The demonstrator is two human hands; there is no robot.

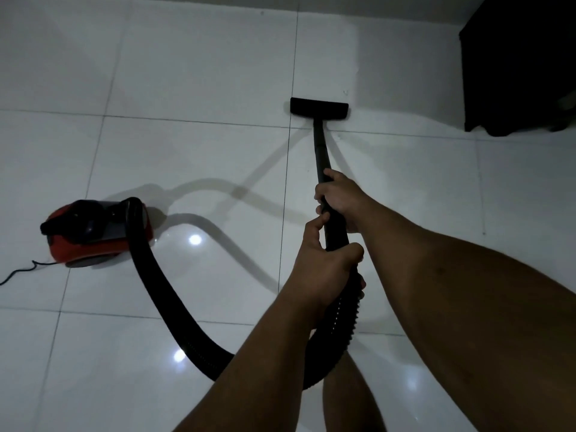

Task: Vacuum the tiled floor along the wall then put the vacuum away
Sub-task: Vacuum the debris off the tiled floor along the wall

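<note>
A red and black canister vacuum (93, 233) sits on the white tiled floor (193, 157) at the left. Its thick black hose (162, 304) curves down and round to a black wand (320, 151). The wand ends in a flat black floor nozzle (318, 108) resting on the tiles ahead. My right hand (338, 196) grips the wand higher up. My left hand (324, 266) holds the handle end where the ribbed hose joins, just behind the right hand.
A dark cabinet (517, 63) stands at the upper right on the floor. The vacuum's thin black power cord (18, 272) trails off the left edge. My bare leg (349, 397) shows below the hose. The wall runs along the top left.
</note>
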